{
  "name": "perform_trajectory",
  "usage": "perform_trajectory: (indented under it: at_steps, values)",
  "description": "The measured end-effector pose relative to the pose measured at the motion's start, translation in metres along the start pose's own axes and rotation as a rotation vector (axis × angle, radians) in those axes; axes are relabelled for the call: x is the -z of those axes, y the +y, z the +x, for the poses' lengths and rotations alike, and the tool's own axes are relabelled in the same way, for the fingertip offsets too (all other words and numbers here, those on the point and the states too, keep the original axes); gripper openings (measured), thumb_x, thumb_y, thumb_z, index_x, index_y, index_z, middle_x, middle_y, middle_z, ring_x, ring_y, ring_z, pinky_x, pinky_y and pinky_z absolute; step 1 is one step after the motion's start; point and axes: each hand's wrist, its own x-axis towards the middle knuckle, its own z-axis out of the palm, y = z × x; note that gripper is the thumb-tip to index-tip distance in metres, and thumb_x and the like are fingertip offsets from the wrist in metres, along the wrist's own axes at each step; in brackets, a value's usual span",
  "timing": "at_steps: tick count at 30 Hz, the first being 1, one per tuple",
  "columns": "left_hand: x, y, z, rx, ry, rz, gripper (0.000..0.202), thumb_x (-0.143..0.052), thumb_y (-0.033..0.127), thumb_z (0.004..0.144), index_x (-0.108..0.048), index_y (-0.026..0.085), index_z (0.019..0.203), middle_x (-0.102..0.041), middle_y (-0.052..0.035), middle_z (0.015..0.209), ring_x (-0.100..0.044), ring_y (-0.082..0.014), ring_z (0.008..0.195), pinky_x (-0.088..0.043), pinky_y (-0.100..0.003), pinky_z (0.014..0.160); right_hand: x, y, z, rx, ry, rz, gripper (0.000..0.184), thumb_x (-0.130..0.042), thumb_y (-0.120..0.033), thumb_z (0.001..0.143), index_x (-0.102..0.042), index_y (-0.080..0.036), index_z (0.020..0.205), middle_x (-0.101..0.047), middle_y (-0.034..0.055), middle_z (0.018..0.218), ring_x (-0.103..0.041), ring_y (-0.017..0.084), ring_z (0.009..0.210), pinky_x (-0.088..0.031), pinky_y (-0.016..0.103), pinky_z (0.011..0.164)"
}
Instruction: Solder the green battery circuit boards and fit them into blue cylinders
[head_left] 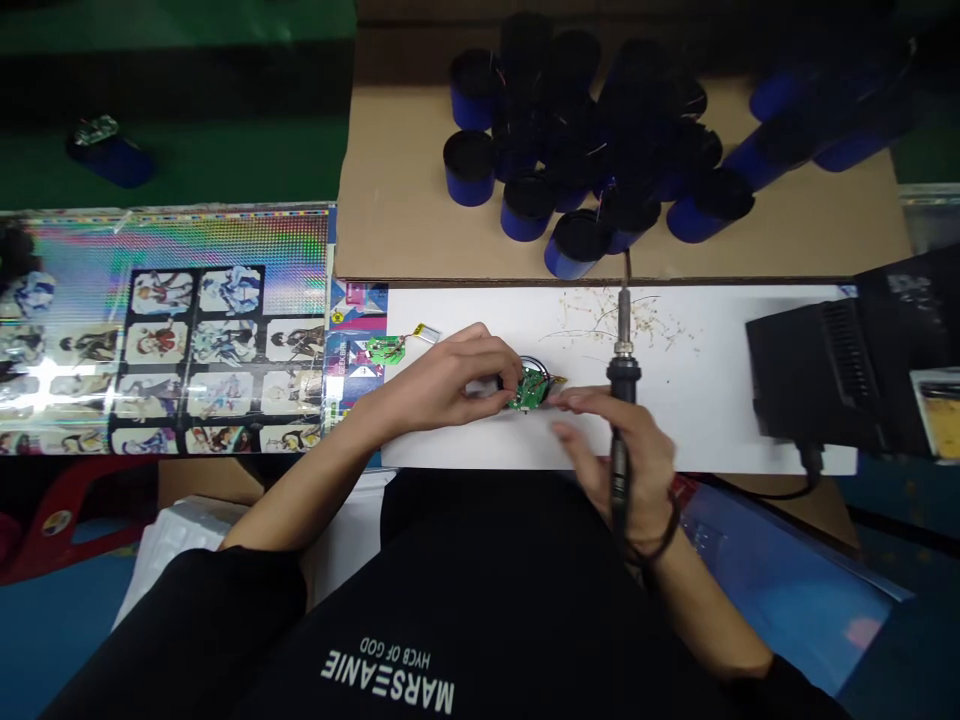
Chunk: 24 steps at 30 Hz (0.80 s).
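Currently, a green circuit board [531,388] is pinched by the left hand [459,380] over the white sheet [705,425], inside its near edge, the right hand [649,455] close by, grip unclear behind the soldering iron [623,370], with open room toward the black box [802,375].

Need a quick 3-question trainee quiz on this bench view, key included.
1. True or false: the tip of the soldering iron is touching the green circuit board at the fingertips of the left hand.
2. Fill in: the iron's black handle lies across the ____ hand.
3. Multiple choice: the group of blue cylinders stands on:
A) the shiny printed sheet
B) the brown cardboard
C) the black box

Key:
1. False; the tip points away from the person, toward the cylinders.
2. Right.
3. B.
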Motion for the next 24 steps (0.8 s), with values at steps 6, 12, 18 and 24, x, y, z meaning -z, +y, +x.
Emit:
perform_trajectory:
  at_steps: [6, 12, 18, 24]
  values:
    - [-0.006, -0.002, -0.004, -0.001, 0.093, -0.065, 0.007, -0.07, 0.026, 0.098, -0.076, 0.023, 0.097, -0.079, -0.0057, 0.109, -0.065, -0.0222, 0.102, -0.052, -0.038, 0.091, -0.02, 0.013, 0.007, 0.086, -0.057, -0.066, 0.045, -0.081, -0.018, 0.09, -0.061, -0.028, 0.128, -0.076, 0.0075, 0.11, -0.075, 0.027, 0.103, -0.066, 0.047, 0.09]
    - [-0.014, -0.008, -0.008, -0.025, 0.184, -0.016, 0.012, -0.073, 0.037, 0.098, -0.08, 0.028, 0.102, -0.081, -0.0051, 0.113, -0.063, -0.0233, 0.1, -0.051, -0.04, 0.091, -0.004, 0.021, 0.023, 0.114, -0.18, -0.046, 0.037, -0.078, -0.019, 0.093, -0.063, -0.029, 0.126, -0.078, 0.0046, 0.111, -0.076, 0.025, 0.105, -0.065, 0.044, 0.093]
    - [-0.009, -0.002, -0.007, -0.106, 0.103, 0.106, 0.016, -0.065, 0.031, 0.103, -0.077, 0.026, 0.112, -0.08, -0.0043, 0.119, -0.06, -0.0239, 0.106, -0.051, -0.04, 0.096, 0.0, 0.023, 0.031, 0.152, -0.223, -0.041, 0.036, -0.077, -0.018, 0.094, -0.063, -0.029, 0.125, -0.078, 0.0044, 0.113, -0.075, 0.025, 0.104, -0.065, 0.044, 0.09]
    - [-0.006, 0.003, -0.001, -0.12, 0.077, 0.139, 0.014, -0.065, 0.029, 0.103, -0.076, 0.021, 0.103, -0.079, -0.006, 0.115, -0.06, -0.0225, 0.103, -0.051, -0.039, 0.095, -0.004, 0.02, 0.028, 0.157, -0.211, -0.018, 0.036, -0.075, -0.012, 0.093, -0.062, -0.027, 0.123, -0.076, 0.0055, 0.11, -0.072, 0.025, 0.104, -0.063, 0.044, 0.09]
